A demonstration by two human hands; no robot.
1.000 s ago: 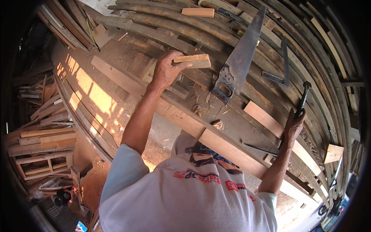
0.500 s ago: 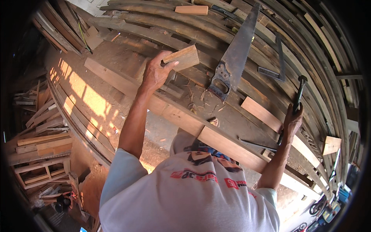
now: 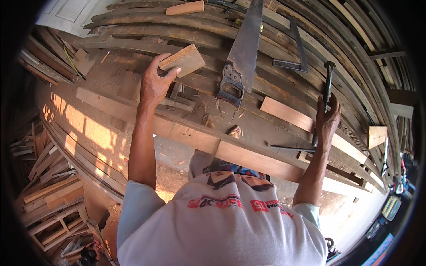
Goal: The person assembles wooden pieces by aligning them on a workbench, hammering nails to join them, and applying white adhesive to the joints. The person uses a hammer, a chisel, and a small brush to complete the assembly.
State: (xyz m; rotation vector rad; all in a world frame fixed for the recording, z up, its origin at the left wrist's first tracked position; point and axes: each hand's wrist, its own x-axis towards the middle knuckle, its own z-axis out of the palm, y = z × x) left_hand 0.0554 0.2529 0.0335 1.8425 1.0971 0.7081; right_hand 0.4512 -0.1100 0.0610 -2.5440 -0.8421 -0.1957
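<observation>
The person in front of me wears the camera on the head, the left of a side-by-side pair, and it looks steeply down and forward. The shirt (image 3: pixel 222 226) lies closest, filling the lower middle of the view; the left hand (image 3: pixel 153 84) and right hand (image 3: pixel 327 120) are a little farther out. The wide lens takes in the floor (image 3: pixel 100 127) and reaches across the planks (image 3: pixel 177 32) to a white door (image 3: pixel 73 11) beyond their far left corner, bending their long edges into curves inside a dark round rim
</observation>
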